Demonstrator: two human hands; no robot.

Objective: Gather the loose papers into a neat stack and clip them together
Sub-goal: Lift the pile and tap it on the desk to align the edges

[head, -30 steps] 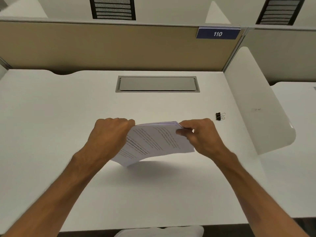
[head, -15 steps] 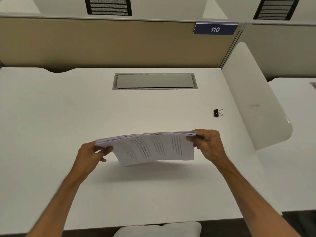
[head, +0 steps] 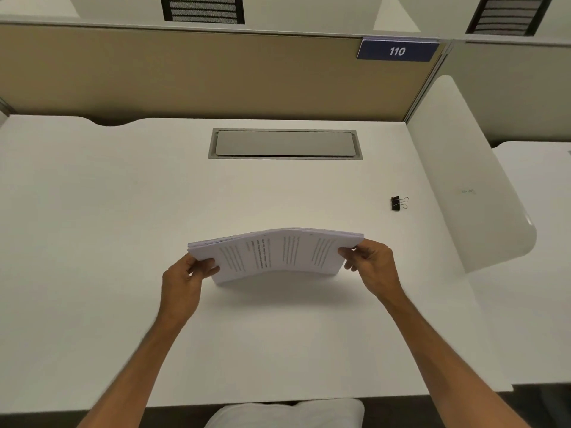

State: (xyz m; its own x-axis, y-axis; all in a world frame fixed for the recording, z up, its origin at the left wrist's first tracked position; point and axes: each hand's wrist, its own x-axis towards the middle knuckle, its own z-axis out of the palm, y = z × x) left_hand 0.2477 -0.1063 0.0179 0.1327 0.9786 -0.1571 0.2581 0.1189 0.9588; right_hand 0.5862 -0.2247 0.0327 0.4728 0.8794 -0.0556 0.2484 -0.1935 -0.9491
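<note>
A stack of printed white papers point(head: 278, 253) stands on its long lower edge on the white desk point(head: 123, 211), bowed slightly upward in the middle. My left hand point(head: 185, 278) pinches the stack's left end and my right hand point(head: 369, 262) pinches its right end. A small black binder clip point(head: 397, 203) lies on the desk to the far right of the stack, well apart from both hands.
A grey cable hatch point(head: 285, 143) is set into the desk behind the papers. A tan partition point(head: 185, 75) closes off the back, and a white side divider point(head: 466, 180) rises along the right edge. A blue sign point(head: 397, 50) reads 110.
My left hand slid from the middle of the stack out to its left end. The papers turned square to me and came down onto their lower edge.
</note>
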